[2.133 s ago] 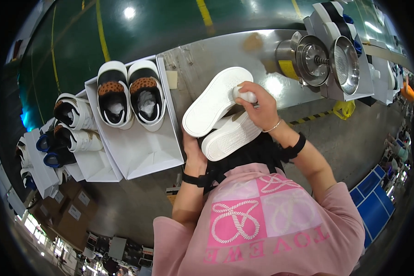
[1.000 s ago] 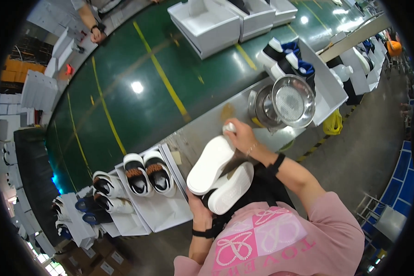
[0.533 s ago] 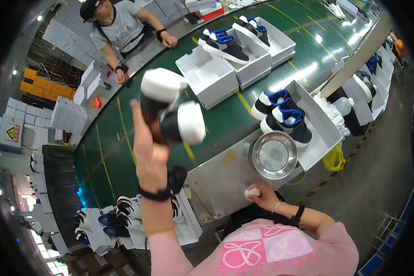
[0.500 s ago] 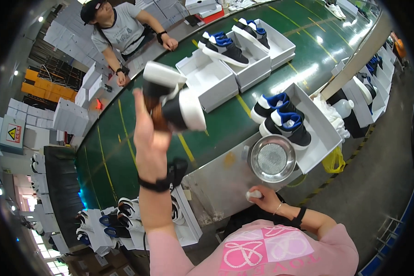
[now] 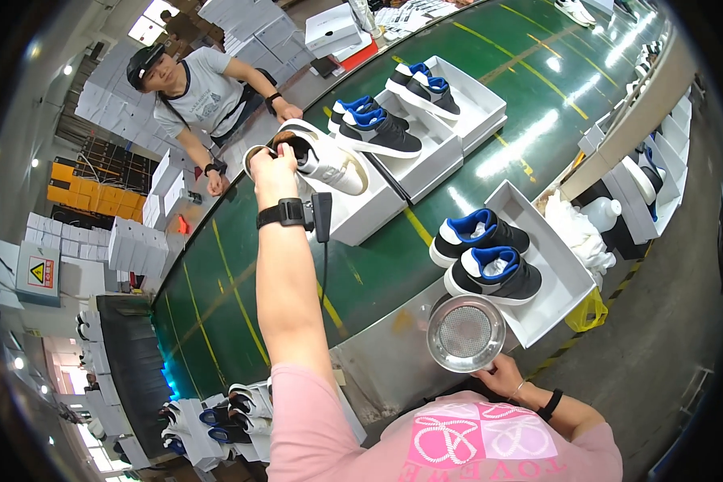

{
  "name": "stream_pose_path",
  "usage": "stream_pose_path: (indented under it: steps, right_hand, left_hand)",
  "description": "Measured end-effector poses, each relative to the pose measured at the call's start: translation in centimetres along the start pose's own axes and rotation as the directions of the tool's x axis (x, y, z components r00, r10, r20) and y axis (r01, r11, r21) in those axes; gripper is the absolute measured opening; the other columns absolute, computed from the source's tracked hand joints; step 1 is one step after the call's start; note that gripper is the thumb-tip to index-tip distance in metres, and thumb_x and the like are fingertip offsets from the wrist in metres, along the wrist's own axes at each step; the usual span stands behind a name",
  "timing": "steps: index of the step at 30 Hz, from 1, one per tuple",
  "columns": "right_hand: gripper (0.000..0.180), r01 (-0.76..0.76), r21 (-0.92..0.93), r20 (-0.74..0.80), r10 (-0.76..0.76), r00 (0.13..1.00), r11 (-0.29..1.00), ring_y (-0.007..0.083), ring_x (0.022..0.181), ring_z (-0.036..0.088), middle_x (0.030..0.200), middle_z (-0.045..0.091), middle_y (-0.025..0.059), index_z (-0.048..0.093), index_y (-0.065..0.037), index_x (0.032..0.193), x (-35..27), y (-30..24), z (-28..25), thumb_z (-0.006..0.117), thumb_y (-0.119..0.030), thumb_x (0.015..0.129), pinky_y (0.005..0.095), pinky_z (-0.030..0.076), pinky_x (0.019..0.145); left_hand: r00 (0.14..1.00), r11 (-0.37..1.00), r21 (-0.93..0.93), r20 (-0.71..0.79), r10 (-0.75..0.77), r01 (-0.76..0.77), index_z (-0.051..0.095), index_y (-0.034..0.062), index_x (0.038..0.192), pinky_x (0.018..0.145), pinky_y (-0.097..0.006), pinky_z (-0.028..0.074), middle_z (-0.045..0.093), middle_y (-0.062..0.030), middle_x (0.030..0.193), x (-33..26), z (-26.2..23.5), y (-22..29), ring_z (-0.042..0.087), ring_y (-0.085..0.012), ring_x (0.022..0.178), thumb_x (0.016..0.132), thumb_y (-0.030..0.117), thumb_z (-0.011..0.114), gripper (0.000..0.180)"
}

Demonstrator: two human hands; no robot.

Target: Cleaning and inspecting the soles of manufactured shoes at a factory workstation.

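Observation:
My left hand (image 5: 271,167) is stretched far out over the green conveyor belt (image 5: 297,265) and grips a pair of white shoes (image 5: 317,159) by their openings. The shoes hang just above an open white shoebox (image 5: 360,210) on the belt. My right hand (image 5: 502,375) rests low near my chest, just under a round metal sieve dish (image 5: 466,332) at the belt's near edge. Whether it holds anything, I cannot tell.
Two open boxes with blue-and-black shoes (image 5: 381,130) ride the belt beyond. A white tray (image 5: 538,265) holds another blue-and-black pair (image 5: 484,251). A co-worker (image 5: 205,92) stands across the belt. More shoes in boxes (image 5: 233,406) sit at my left.
My left arm has raised the white shoes from near my chest and carried them out over the belt to the open box. My right hand has dropped back beside the metal dish.

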State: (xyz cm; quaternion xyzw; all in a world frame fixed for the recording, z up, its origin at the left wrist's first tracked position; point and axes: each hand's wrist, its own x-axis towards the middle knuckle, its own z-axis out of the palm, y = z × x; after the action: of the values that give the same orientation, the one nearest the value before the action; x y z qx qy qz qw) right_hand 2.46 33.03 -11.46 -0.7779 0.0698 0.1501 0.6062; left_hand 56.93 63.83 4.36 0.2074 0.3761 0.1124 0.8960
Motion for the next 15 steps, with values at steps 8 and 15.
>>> stream_pose_path:
  steps: [8,15]
  right_hand:
    - [0.022,-0.044,-0.017,-0.202,0.040,0.979,0.999,0.0263,0.084,0.073,0.093,0.074,0.0160,0.072,-0.002,0.100,-0.5,2.6,2.1,0.075,-0.009,0.079,0.0360,0.055,0.074]
    - [0.026,-0.143,-0.059,-0.195,0.129,0.972,0.988,0.0239,0.086,0.072,0.092,0.074,0.0151,0.071,0.000,0.101,0.5,3.1,2.4,0.078,-0.010,0.078,0.0351,0.055,0.077]
  left_hand:
    - [0.693,-0.096,0.836,0.506,0.514,-0.540,0.066,0.0020,0.113,0.094,-0.047,0.046,0.063,-0.0110,0.114,7.8,-6.4,0.3,0.058,-0.0275,0.112,0.081,0.025,0.076,0.040]
    - [0.675,-0.422,0.762,0.639,0.369,-0.491,0.066,0.0102,0.120,0.102,-0.050,0.044,0.049,-0.0166,0.136,12.1,-12.6,3.2,0.052,-0.0335,0.122,0.067,0.040,0.086,0.064]
